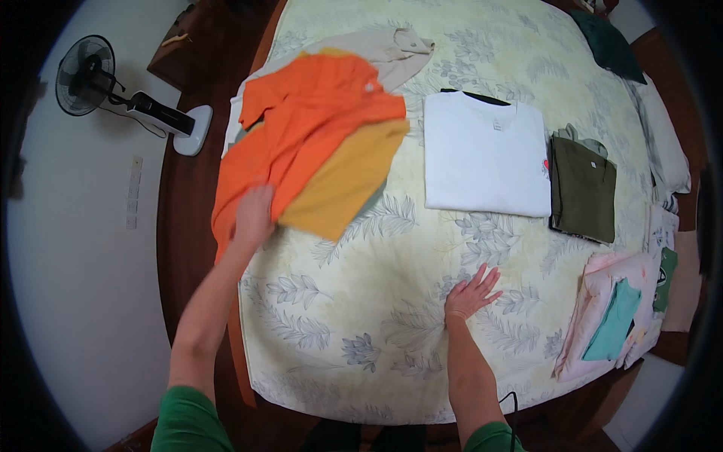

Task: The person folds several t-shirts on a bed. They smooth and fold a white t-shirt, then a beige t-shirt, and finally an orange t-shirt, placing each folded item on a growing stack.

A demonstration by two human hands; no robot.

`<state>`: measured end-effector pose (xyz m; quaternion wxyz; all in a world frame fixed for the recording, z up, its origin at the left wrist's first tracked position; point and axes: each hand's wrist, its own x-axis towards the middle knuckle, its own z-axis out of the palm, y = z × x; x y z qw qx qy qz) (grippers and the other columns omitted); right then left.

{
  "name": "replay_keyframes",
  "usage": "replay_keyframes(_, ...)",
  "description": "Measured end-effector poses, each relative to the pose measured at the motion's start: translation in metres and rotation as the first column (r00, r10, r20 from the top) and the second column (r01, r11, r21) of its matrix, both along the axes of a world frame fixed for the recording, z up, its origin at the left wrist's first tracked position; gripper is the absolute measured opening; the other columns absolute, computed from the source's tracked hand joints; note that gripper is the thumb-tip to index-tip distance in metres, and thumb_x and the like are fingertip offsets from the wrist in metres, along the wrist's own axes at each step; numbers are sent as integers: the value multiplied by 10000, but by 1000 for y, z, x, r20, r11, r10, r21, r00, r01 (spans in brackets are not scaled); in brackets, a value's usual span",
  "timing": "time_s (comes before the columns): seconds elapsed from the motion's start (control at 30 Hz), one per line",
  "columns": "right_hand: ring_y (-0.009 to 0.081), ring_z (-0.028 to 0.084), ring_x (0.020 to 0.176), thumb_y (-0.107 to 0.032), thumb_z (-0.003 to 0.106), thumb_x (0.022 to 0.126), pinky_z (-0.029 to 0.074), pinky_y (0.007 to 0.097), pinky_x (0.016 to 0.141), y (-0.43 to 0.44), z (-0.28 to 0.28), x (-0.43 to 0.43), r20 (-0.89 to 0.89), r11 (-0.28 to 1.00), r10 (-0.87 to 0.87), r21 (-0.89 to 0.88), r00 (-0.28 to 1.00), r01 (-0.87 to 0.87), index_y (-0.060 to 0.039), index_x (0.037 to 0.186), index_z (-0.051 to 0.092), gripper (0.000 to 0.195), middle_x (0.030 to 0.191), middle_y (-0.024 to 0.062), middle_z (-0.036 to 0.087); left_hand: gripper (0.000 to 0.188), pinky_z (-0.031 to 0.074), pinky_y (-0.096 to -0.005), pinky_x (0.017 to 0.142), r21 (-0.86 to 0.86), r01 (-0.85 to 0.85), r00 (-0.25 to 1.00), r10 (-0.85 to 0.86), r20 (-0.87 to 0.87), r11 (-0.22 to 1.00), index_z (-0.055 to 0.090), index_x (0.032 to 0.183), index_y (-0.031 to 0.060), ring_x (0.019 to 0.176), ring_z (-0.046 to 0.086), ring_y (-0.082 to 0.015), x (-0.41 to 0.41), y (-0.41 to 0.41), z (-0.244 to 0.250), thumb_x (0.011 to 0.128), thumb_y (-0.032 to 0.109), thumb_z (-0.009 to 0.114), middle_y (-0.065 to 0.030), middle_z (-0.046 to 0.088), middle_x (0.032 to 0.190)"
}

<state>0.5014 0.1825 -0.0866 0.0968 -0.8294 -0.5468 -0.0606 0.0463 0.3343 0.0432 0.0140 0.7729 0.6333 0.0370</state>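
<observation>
Near the bed's left edge, my left hand [254, 214] is closed on the lower part of an orange short-sleeved shirt [316, 107]; the hand is slightly blurred. Under the orange shirt lie a mustard-yellow garment [350, 181] and, farther back, a beige garment [395, 53] with a collar or cuff. My right hand [473, 294] rests with fingers spread on the leaf-patterned bedsheet [361, 294], holding nothing. Beyond it lies a folded white T-shirt [486, 158] with something black showing behind its neckline. A folded olive-green garment [584, 189] lies just right of it.
On the right side of the bed are a pink folded quilt [570, 339] with a teal garment [613, 322] on it, a green garment [665, 279], and pillows, one dark green [607, 45]. A pedestal fan [164, 116] stands left of the bed, by the wall.
</observation>
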Motion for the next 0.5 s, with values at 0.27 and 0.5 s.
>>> replay_keyframes(0.27, 336, 122, 1450, -183, 473, 815, 16, 598, 1132, 5, 1, -14, -36, 1000, -1, -19, 999, 0, -86, 1466, 273, 688, 1550, 183, 159, 522, 402, -433, 812, -414, 35, 998, -55, -36, 910, 529, 1072, 17, 957, 507, -331, 4, -240, 28, 609, 142, 735, -154, 529, 1000)
replay_keyframes(0.5, 323, 120, 1452, -180, 475, 809, 11, 588, 1137, 3, 1, -5, 27, 998, -18, -66, 999, 20, -101, 1487, 236, 723, 1554, 180, 151, 664, 385, -439, 963, -329, -65, 911, 190, 365, 942, 459, 1255, 18, 1114, 472, -362, 94, -169, 56, 704, 233, 761, -198, 453, 1227)
